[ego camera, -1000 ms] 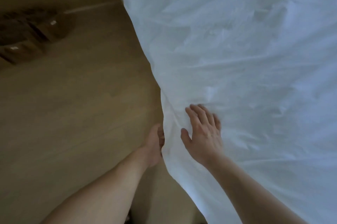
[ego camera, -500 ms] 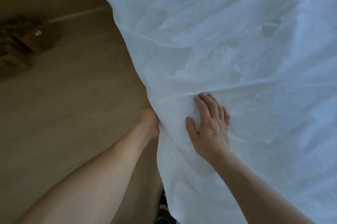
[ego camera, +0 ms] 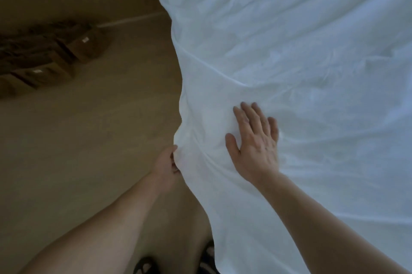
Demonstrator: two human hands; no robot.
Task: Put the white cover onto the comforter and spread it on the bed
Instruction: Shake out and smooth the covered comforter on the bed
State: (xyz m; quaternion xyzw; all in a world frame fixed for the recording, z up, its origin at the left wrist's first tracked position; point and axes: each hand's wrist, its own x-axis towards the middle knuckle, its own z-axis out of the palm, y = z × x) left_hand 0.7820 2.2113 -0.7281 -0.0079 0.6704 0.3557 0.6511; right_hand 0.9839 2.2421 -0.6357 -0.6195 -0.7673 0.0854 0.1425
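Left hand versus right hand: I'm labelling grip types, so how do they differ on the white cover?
The left hand pinches the white cover at its bunched side edge, fingers curled; the right hand lies flat on top, fingers straight. The left hand's fingers are partly hidden in the fabric; the right hand's back shows fully. The left hand is at the edge beside the floor; the right hand sits further in. Both touch the cover.

At left we see a tan wooden floor. Near its far edge we note a blurred row of brown cardboard boxes, two of them bearing small white labels. A pale baseboard strip runs beyond them. Two dark sandals appear at the bottom edge.
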